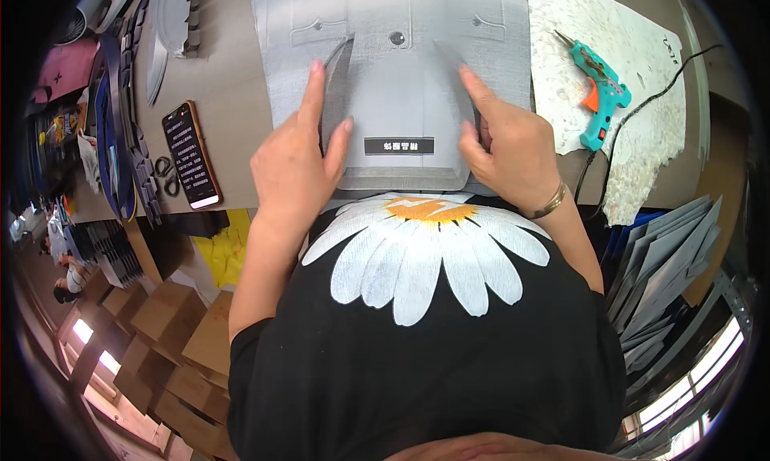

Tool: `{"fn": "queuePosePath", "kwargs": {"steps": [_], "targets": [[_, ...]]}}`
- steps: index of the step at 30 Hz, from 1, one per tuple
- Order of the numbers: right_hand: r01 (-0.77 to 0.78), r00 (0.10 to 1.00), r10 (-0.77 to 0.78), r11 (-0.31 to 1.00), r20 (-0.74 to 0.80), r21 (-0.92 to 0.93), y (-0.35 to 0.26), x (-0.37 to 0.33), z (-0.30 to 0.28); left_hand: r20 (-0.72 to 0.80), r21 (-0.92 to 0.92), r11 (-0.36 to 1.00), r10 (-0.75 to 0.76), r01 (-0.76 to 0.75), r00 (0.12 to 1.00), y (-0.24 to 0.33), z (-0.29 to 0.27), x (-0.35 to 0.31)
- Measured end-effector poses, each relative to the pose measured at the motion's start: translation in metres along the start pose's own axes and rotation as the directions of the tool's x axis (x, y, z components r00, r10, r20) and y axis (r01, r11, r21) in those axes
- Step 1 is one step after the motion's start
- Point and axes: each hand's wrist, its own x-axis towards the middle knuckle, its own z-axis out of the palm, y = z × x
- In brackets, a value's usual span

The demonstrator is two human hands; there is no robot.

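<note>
A grey card sheet (393, 84) printed like a jacket front lies on the table before me. It has printed pocket outlines, a dark round button-like spot and a black label strip (399, 146) near its close end. Its middle panel is folded over, with dark gaps along both sides. My left hand (298, 158) rests at the left side gap, index finger stretched forward and thumb apart on the panel's edge. At the right gap my right hand (513, 144) mirrors it, index finger stretched and thumb apart. The other fingers of both hands are mostly curled or hidden.
A teal glue gun (603, 96) with an orange trigger and black cord lies on a glue-stained white board (654, 60) at right. To the left are a phone (191, 152), small black scissors (166, 176) and stacked strips (171, 20). Cardboard boxes (167, 316) stand below left; grey sheets (662, 260) lower right.
</note>
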Motion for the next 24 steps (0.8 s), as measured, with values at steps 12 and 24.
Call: {"fn": "queuePosePath", "kwargs": {"steps": [12,24], "targets": [[0.056,0.998,-0.055,0.997,0.013,-0.046,-0.006,0.009,0.009,-0.047,-0.158,0.984,0.074,-0.081,0.996,-0.001,0.015,0.017],[-0.651,0.731,0.572,0.749,-0.372,-0.128,0.082,-0.04,-0.073,-0.294,-0.541,0.833,-0.054,-0.12,0.954,-0.011,0.03,0.01]]}}
